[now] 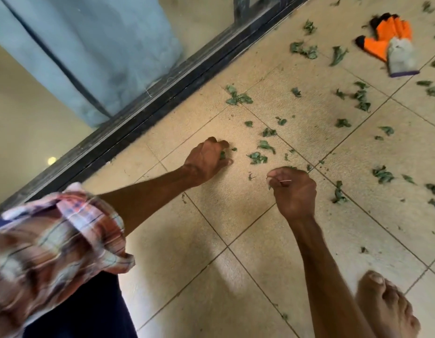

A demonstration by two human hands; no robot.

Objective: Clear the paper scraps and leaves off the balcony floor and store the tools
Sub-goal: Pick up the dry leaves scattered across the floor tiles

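Note:
Several green leaves (pixel 257 157) lie scattered over the beige tiled balcony floor (pixel 236 206), mostly to the right and far side. My left hand (pixel 206 159) is down at the floor with its fingers curled round a few leaves. My right hand (pixel 294 189) hovers just right of it, fingers curled, pinching a thin pale stem with bits of leaf inside the fist. An orange and grey work glove (pixel 392 42) lies on the tiles at the far right.
A dark sliding-door track (pixel 162 103) runs diagonally along the left, with glass and a blue curtain (pixel 94 50) behind it. My bare foot (pixel 384 306) stands at the lower right. My checked sleeve (pixel 53 245) fills the lower left.

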